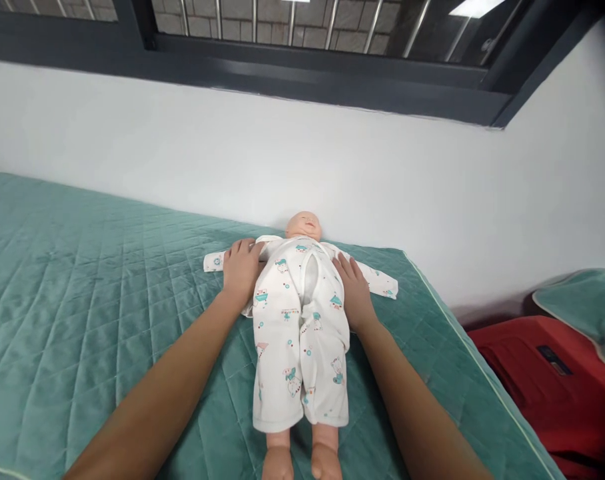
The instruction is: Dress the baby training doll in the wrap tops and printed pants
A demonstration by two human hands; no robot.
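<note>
A baby doll [302, 225] lies on its back, head toward the wall and bare feet toward me. It wears white printed baby pants [282, 333] with a slit at the crotch, pulled high over the belly. Under them shows a matching baby shirt [380, 281], its sleeves spread out to both sides. My left hand [241, 270] rests over the sleeve and side of the doll, fingers stretched out. Against the other side of the pants' waist lies my right hand [353, 290], its fingers extended and its thumb hidden.
Green quilted bedding [107, 300] covers the surface under the doll. A white wall [182, 147] rises right behind the head, with a dark window frame [282, 70] above. At right, below the bed's edge, sits a red case [547, 373] partly under green cloth [582, 300].
</note>
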